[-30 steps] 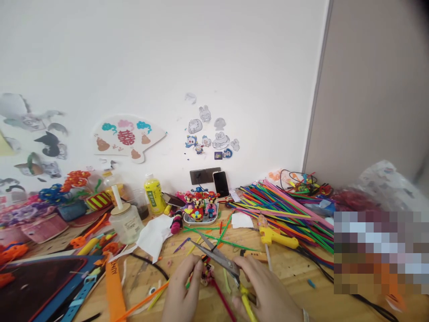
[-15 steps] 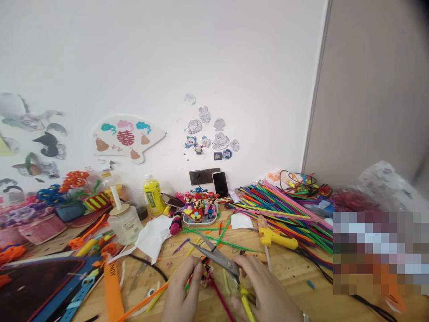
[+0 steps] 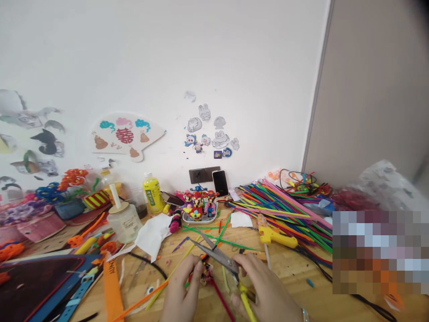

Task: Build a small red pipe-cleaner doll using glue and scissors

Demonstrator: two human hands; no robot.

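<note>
My left hand (image 3: 184, 286) is closed, its thumb and forefinger pinching a small pipe-cleaner figure (image 3: 207, 273) in pink, black and white. A dark red pipe cleaner (image 3: 221, 297) runs down from the figure toward me. From the lower left, an orange pipe cleaner (image 3: 140, 302) passes under my left hand; an orange tip shows by the blades. My right hand (image 3: 263, 286) grips yellow-handled scissors (image 3: 226, 261). Their blades are apart and point up and left, just above the figure. Whether the blades touch anything, I cannot tell.
Behind my hands, a white tray (image 3: 189, 218) holds finished figures. A yellow glue gun (image 3: 279, 237) lies at right, before a heap of colored pipe cleaners (image 3: 275, 205). To the left are a glass jar (image 3: 124, 223), a yellow bottle (image 3: 153, 194) and crumpled tissue (image 3: 152, 237).
Both hands stay nearly in place, the scissor blades still apart. An orange tip now shows between or behind the blades, and a yellow pipe cleaner shows farther past my left hand.
</note>
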